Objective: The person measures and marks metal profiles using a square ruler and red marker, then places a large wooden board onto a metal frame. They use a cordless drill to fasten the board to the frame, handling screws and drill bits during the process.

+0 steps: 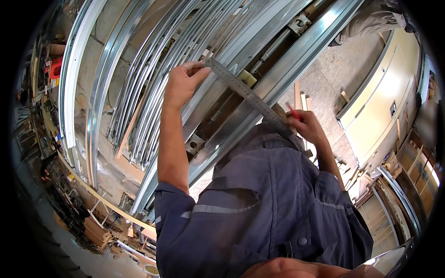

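Note:
A long grey metal ruler (245, 92) with marked graduations lies slantwise across two shiny metal profiles (273, 90). Its far-left end is pinched between the thumb and fingers of my left hand (181, 85). At the ruler's near-right end, my right hand (306, 127) grips a slim red marker or pencil (293, 112). Whether the right fingers also touch the ruler I cannot tell. Below the ruler, in the dark gap between the profiles, are a metal rod (269, 54), a yellowish roller-like part (247, 78) and a metal block (197, 142).
Many thin metal strips (153, 88) lie bundled to the left, beside longer white and silver profiles (76, 69). A cream door panel (380, 92) lies on the right. Another person's trousered leg (371, 25) shows at the top right. Wood offcuts (303, 99) are on the floor.

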### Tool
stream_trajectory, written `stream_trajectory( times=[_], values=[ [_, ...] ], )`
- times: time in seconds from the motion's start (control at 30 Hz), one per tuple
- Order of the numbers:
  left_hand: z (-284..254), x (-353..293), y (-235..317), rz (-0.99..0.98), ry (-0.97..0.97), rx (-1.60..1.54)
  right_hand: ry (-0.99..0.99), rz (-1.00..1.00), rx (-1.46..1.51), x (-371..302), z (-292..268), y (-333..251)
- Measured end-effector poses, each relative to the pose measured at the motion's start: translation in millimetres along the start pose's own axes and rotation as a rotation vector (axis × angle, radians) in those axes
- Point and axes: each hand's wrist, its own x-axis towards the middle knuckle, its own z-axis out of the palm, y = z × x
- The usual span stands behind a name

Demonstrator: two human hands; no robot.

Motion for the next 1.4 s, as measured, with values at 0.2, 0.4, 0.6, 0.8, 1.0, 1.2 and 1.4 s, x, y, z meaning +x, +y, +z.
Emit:
stream_trajectory(
  times=[0.2,0.4,0.6,0.8,1.0,1.2,1.4],
  values=[
    [-14,-1,-4,-0.015,-0.017,0.060,0.322,-0.167,0.362,10,-17,30],
    [-18,2,2,-0.045,-0.091,0.041,0.408,-0.283,0.458,14,-21,-6],
    [-18,1,8,-0.029,-0.097,0.084,0.326,-0.486,0.503,27,-28,-28],
    [-21,4,-3,-0.018,-0.084,0.174,0.139,-0.424,0.729,49,-34,-57],
    [-15,-6,-5,0.007,0.001,0.142,-0.176,-0.527,0.878,67,-46,-61],
    [-10,-5,-12,0.023,0.047,0.113,-0.176,-0.684,0.735,92,-48,-55],
    [-11,-10,-20,0.031,0.072,0.107,-0.089,-0.765,0.609,120,-50,-54]
  ],
)
